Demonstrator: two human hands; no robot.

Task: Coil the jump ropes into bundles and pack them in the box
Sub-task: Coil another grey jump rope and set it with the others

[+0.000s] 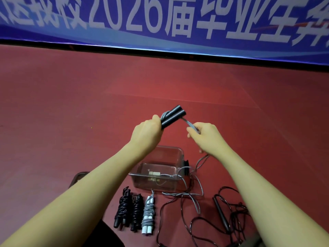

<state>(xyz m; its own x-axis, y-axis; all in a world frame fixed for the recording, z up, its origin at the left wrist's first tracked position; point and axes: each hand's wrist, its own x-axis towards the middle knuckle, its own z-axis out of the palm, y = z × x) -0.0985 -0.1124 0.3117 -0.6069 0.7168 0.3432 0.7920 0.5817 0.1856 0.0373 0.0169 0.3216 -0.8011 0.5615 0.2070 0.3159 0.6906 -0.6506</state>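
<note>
My left hand [146, 131] grips two black handles [173, 115] of a jump rope side by side, raised above the floor, with grey cord wound round them near my thumb. My right hand [204, 135] pinches the grey cord [189, 124] that runs from the handles, and the cord trails down past my right wrist to loose loops [192, 191] on the floor. A clear plastic box [175, 158] stands on the floor below my hands. In front of it lie three coiled bundles: two black [123, 208] [136, 213] and one grey with white handles [148, 213].
An uncoiled black rope [229, 209] with a black handle sprawls on the red floor at the right. A dark object [78, 177] lies left of the box, partly behind my left forearm. A blue banner [160, 24] runs along the far edge of the floor.
</note>
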